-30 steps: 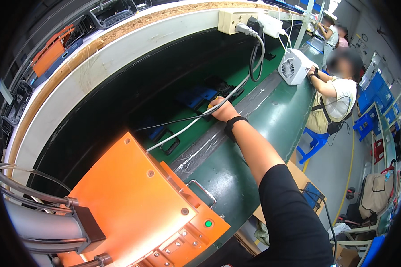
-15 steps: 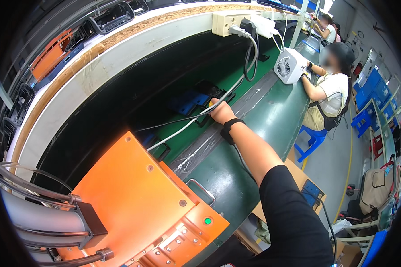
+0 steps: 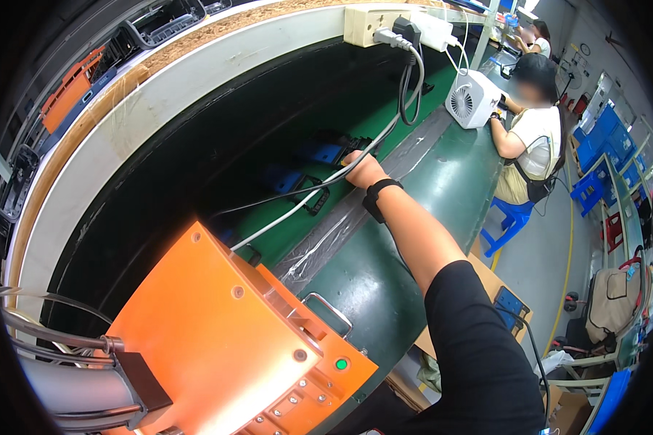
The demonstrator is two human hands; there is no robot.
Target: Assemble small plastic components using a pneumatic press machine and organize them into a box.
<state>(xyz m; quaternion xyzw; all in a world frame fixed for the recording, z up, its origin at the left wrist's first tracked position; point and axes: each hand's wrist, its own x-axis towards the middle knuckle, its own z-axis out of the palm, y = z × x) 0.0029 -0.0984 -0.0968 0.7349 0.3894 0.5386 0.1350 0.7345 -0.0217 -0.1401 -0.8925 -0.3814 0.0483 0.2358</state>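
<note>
A: Since a second ago the blue-and-black parts (image 3: 319,151) have slid down and left along the green belt (image 3: 272,243), toward the orange machine (image 3: 218,312), which now hides all but a dark edge of the one nearest it.

B: How many besides that edge?

A: I count two. Both lie left of the right hand (image 3: 361,170): one near the fingertips, the other lower, its black frame just under the cables. A dark shape (image 3: 357,143) past the fingertips is too dim to name.

B: And the hand itself?

A: Fingers curled, a bit of yellow at the tips; whether they grip anything, I cannot tell. One black wristband (image 3: 382,199).

B: Further out?

A: Two cables (image 3: 308,196), grey and black, crossing by the fingers; one cream socket block (image 3: 364,26) with two plugs (image 3: 395,38); one green button (image 3: 342,365) on the machine; one white fan unit (image 3: 473,100) on the table (image 3: 442,196); two co-workers (image 3: 540,134) beyond it.
</note>
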